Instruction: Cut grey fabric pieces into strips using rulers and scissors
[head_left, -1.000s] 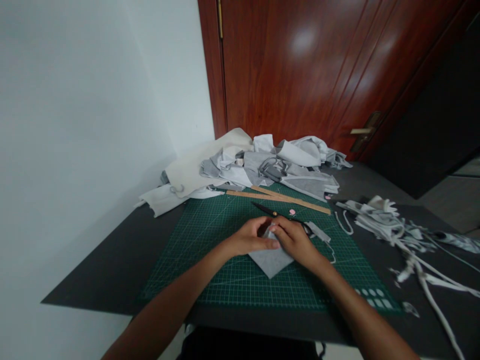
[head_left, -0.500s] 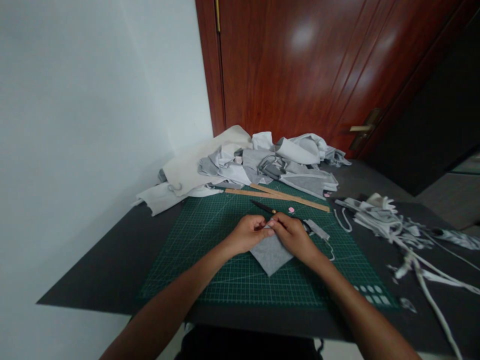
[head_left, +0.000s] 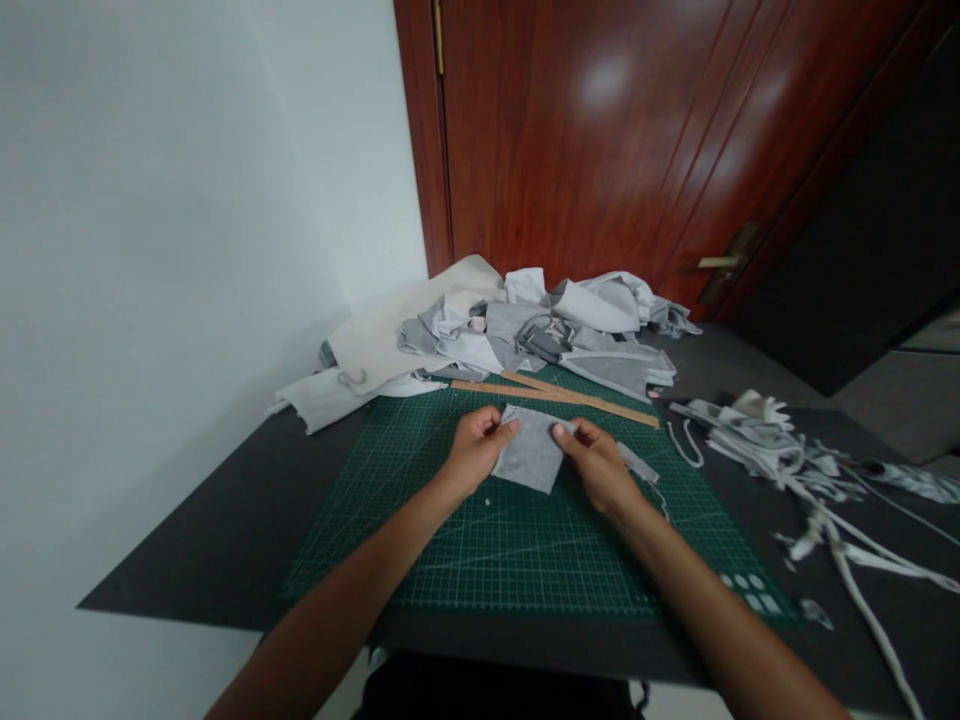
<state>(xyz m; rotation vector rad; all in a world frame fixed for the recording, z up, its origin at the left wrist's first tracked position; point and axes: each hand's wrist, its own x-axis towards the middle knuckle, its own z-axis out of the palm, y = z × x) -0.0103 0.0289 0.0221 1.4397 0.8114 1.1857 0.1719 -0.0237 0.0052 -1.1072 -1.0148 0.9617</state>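
Observation:
A small piece of grey fabric is stretched between my two hands above the green cutting mat. My left hand pinches its upper left corner between thumb and fingers. At the upper right corner, my right hand grips it the same way. The cloth hangs fairly flat, its lower edge slanting down to the right. Beyond my right hand lies a narrow grey fabric strip on the mat. The scissors are hidden behind the fabric and hands.
Two crossing wooden rulers lie along the mat's far part. Behind them, grey and white fabric pieces are heaped against the wall and door. Fabric scraps and long cords spread over the dark table's right side.
My hands have moved apart, and the grey fabric has gone from hanging with a corner down to being spread between them. It now covers where the scissors and a pink piece showed.

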